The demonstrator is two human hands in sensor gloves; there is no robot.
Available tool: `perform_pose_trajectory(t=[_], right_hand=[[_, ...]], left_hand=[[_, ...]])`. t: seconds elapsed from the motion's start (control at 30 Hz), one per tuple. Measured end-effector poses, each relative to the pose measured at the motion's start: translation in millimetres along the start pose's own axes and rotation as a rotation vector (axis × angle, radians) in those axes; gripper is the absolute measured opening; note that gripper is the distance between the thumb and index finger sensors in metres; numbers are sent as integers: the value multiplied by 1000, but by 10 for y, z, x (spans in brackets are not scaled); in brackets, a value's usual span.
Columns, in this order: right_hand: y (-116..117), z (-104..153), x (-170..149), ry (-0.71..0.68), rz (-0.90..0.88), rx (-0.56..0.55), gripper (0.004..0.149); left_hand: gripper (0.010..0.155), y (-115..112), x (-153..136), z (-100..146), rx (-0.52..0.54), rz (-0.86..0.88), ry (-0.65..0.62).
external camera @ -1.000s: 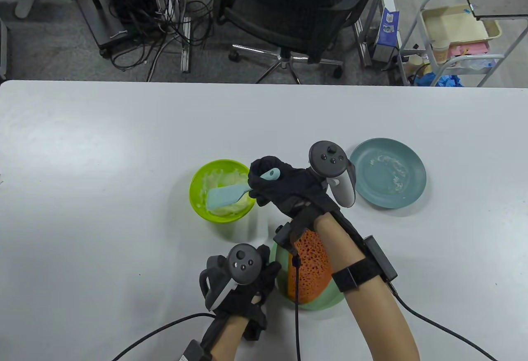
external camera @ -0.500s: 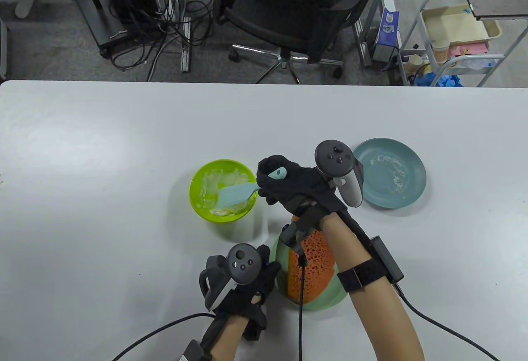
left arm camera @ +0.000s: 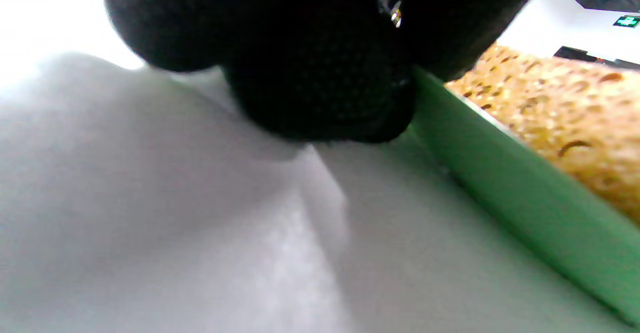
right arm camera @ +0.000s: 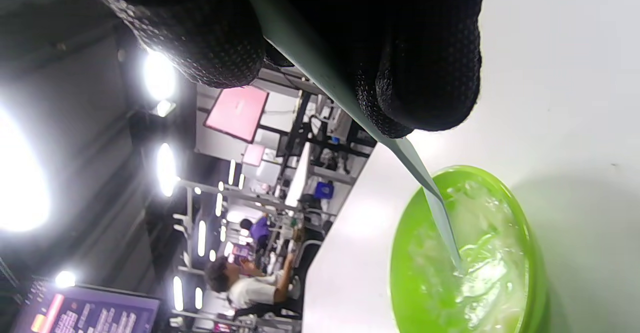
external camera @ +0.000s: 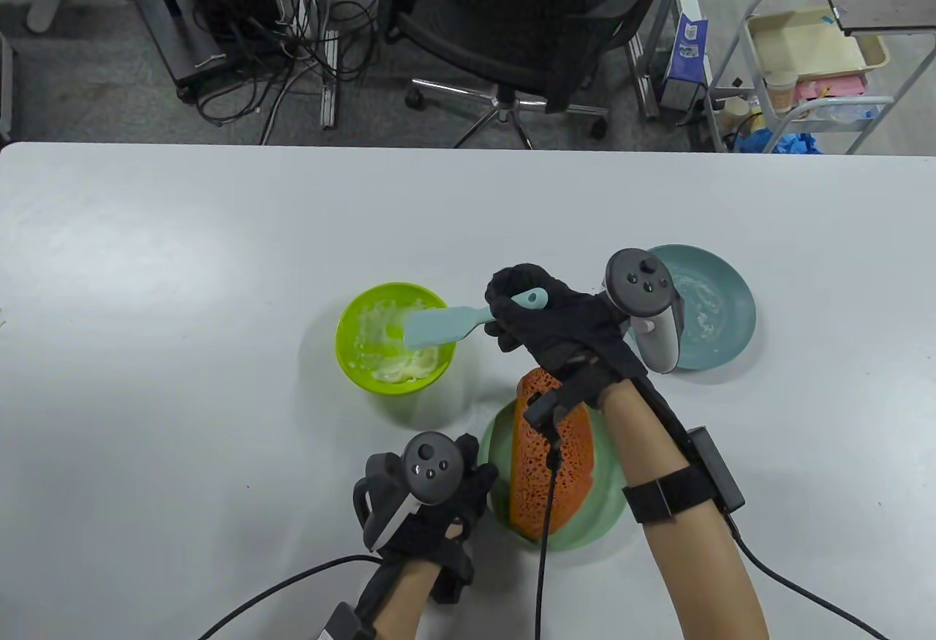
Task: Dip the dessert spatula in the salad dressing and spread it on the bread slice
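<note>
My right hand (external camera: 545, 322) grips the handle of the light blue dessert spatula (external camera: 442, 325). Its blade hangs over the right side of the lime green bowl (external camera: 349, 360), which holds whitish salad dressing (external camera: 398, 369). In the right wrist view the spatula blade (right arm camera: 440, 213) dips toward the dressing in the green bowl (right arm camera: 535, 278). The orange porous bread slice (external camera: 570, 450) lies on a pale green plate (external camera: 596, 516) near the front edge, partly under my right wrist. My left hand (external camera: 446, 501) rests against that plate's left rim (left arm camera: 505, 183), its fingers (left arm camera: 320, 73) touching the edge beside the bread (left arm camera: 565, 123).
A teal plate (external camera: 720, 311) with white smears sits to the right, behind my right hand's tracker. Cables trail from both wrists over the table's front. A black office chair (external camera: 526, 18) and a cart (external camera: 812, 62) stand beyond the far edge.
My right hand has moved right and lifted the spatula, so its blade went from deep in the dressing to the bowl's right side. More of the bread shows. My left hand has stayed put.
</note>
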State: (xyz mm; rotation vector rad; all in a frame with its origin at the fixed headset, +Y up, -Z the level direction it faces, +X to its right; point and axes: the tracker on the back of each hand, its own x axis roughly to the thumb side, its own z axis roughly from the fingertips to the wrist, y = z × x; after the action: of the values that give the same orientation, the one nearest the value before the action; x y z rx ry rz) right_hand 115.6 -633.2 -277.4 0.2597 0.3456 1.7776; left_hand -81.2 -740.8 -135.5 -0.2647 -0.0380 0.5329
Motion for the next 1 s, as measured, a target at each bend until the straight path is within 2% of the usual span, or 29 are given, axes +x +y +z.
perform_pose_trajectory(t=[0.27, 0.43, 0.63, 0.77, 1.0], right_hand=[[-350, 265, -76, -57, -121, -65, 45], [-629, 572, -214, -130, -206, -161, 43], [-954, 1035, -525, -214, -343, -294, 43], [-1146, 1355, -850, -252, -423, -400, 44], [-1232, 1579, -1188, -251, -426, -479, 41]], left_hand=[[56, 0, -4, 1, 1, 2, -1], [56, -3, -10, 3, 0, 10, -1], [56, -2, -13, 6, 2, 9, 0], [55, -2, -14, 3, -2, 7, 5], [55, -7, -10, 1, -1, -2, 7]])
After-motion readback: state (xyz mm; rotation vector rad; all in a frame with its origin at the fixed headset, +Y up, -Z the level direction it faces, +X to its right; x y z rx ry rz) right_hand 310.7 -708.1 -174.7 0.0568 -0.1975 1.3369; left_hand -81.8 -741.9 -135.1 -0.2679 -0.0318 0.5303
